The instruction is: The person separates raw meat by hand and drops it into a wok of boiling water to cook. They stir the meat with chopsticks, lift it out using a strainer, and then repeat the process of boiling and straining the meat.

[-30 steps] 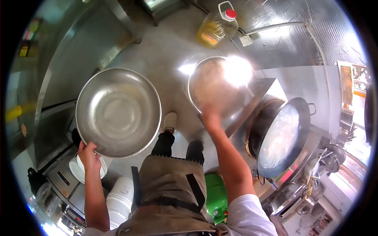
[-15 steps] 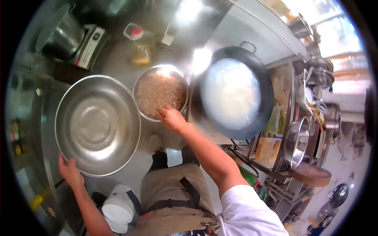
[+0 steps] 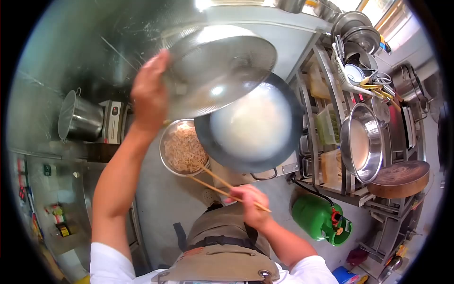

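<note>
My left hand (image 3: 150, 94) is raised, gripping the edge of a wide metal colander (image 3: 213, 71) that is tilted over the far side of a black wok (image 3: 294, 125). White, cloudy liquid (image 3: 255, 125) fills much of the wok. Long wooden chopsticks (image 3: 218, 189) are held in my right hand (image 3: 253, 206), low in front of my apron. Their tips point towards a steel bowl (image 3: 164, 160) left of the wok and overlap its near rim in this view. Pale brownish strips of food (image 3: 183, 149) fill that bowl.
A steel pot (image 3: 81, 118) stands at the left beside a scale (image 3: 112, 123). To the right is a metal rack (image 3: 347, 165) with a steel basin (image 3: 347, 142) of pale liquid and a round wooden block (image 3: 399, 180). A green gas cylinder (image 3: 314, 213) stands below.
The colander has gone from low on the left up and right over the wok, in my left hand. My right hand has left the bowl and now holds chopsticks. The camera view has shifted.
</note>
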Tool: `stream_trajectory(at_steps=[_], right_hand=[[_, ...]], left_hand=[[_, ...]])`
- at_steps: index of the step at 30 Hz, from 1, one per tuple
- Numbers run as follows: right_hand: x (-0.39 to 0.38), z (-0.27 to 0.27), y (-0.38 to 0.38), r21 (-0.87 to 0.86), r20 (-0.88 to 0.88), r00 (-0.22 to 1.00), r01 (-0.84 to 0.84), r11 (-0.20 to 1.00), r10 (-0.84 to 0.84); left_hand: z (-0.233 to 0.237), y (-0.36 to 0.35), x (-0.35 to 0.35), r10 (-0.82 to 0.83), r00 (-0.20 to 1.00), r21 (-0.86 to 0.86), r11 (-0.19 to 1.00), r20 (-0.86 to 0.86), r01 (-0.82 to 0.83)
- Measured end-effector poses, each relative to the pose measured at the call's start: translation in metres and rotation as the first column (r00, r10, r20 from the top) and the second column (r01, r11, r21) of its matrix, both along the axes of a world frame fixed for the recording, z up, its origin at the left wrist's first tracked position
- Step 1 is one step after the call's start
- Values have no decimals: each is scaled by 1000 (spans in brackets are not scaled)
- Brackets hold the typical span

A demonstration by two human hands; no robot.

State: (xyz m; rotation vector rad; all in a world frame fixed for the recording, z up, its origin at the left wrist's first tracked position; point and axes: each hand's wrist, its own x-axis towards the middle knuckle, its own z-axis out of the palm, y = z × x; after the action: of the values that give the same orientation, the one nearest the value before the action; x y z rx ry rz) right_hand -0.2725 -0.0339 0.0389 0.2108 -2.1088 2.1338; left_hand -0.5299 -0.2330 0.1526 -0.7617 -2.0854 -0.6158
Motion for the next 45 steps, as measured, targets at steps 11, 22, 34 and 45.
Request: stream_trajectory(at_steps=[11,22,34,45], right_hand=[[-43,-45,147,-140,330,797,571,809,-506],[-124,-104,165,191,329,764,522,831,-555],[-159,-20,159,205,241,886,352,913,-395],[-150,-97,94,24,327,863,400,916,-386]], left_hand=[[-97,133,-82,-96,960,-214,976,-262,39],[-135,119,-41,11,991,-271,962,132,25],[-137,99,-18,146,898,-231,972,416,-51],[-135,91,-6,132,926,-295,955,353,-24]])
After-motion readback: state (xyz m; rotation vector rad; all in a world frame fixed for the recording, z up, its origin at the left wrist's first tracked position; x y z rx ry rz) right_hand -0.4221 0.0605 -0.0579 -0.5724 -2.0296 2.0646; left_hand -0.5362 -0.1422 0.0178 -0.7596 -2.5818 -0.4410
